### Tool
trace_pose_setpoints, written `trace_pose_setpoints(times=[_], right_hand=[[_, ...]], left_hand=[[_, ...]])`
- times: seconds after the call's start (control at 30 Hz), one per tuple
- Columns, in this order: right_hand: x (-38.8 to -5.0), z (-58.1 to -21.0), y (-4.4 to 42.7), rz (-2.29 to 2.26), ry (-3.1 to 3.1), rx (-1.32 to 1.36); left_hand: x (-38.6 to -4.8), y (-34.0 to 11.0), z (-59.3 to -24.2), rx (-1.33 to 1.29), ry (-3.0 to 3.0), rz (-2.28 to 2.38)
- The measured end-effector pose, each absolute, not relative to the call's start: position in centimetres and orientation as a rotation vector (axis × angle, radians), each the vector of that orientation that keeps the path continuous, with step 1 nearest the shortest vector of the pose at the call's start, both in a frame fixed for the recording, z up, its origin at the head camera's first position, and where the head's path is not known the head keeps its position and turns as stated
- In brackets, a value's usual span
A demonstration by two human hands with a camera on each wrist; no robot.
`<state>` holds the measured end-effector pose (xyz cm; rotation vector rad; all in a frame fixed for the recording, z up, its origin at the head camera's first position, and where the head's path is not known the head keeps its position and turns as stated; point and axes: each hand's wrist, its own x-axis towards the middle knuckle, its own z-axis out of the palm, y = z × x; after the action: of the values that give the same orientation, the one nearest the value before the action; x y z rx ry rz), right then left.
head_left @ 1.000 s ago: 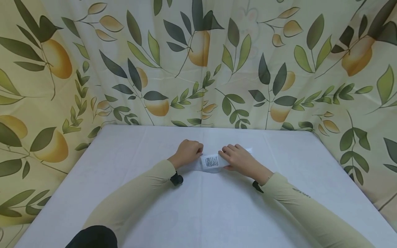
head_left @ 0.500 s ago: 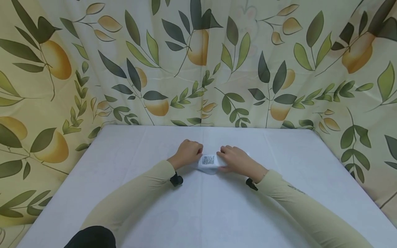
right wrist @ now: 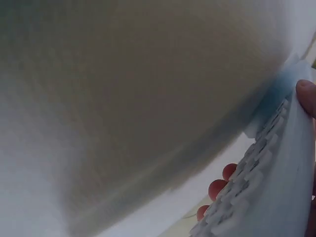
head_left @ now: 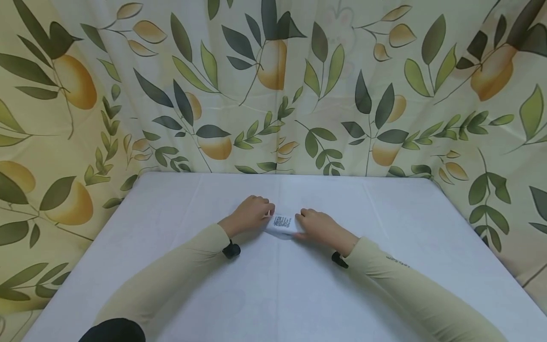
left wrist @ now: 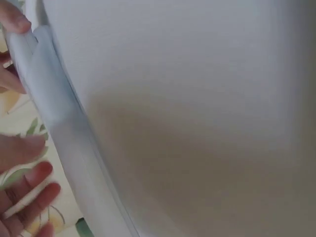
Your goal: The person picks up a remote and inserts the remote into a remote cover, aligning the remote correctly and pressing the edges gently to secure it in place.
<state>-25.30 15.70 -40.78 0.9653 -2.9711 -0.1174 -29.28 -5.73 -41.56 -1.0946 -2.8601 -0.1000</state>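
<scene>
White, printed packet [head_left: 282, 227] spans between the hands, the right hand [head_left: 323, 228] gripping one end with its thumb, the left hand [head_left: 249, 214] beside it, fingers parted.

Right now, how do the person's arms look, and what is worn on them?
The left sleeve and right sleeve are long and pale yellowish green. The right one bears dark lettering, too small to read. A small black device sits at each wrist.
</scene>
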Motion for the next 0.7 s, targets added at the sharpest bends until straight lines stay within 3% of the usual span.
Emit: trace_pose_setpoints(times=[0.23, 0.7], right_hand=[[-25.0, -41.0, 17.0, -0.125, -3.006, 0.988], [-24.0, -41.0, 19.5, 0.001, -2.838, 0.957]], left_hand=[[-27.8, -6.5, -40.8, -1.368, -2.685, 0.095], [-27.4, -6.5, -41.2, -1.341, -2.606, 0.102]])
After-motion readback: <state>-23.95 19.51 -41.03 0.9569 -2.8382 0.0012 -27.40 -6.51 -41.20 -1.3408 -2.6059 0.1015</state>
